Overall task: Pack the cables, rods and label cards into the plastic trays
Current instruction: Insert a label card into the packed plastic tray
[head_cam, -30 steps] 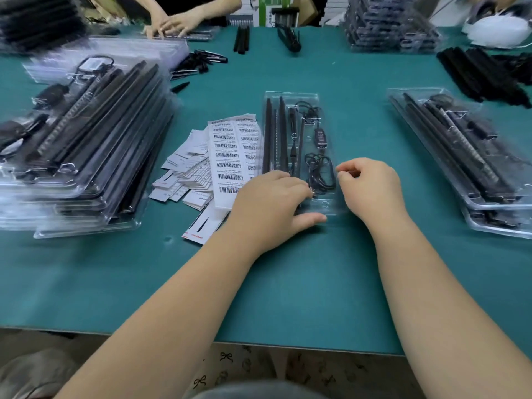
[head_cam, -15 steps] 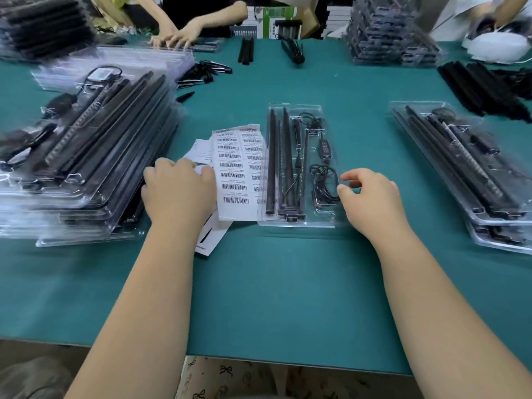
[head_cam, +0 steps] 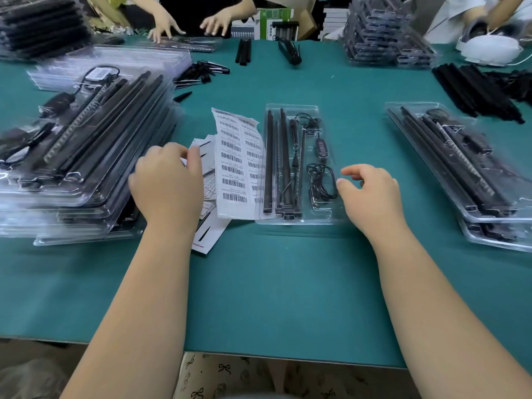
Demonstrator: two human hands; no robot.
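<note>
Green table (head_cam: 288, 283) with plastic trays (head_cam: 325, 220)

A teal mat (head_cam: 273, 283) covers the table, and its near edge (head_cam: 259, 354) runs across the bottom of the view. Below that edge hangs a pale cloth printed with small black bows (head_cam: 224, 372). At the far side, another person's two hands (head_cam: 187, 25) are spread over something blurred on the mat. Behind them stands a green and white box (head_cam: 269, 23), with brown cardboard (head_cam: 305, 15) just beside it. At the far right corner lies a white face mask (head_cam: 489, 50), its thin strap trailing onto the mat, with a person's white sleeve (head_cam: 454, 15) above it.
</note>
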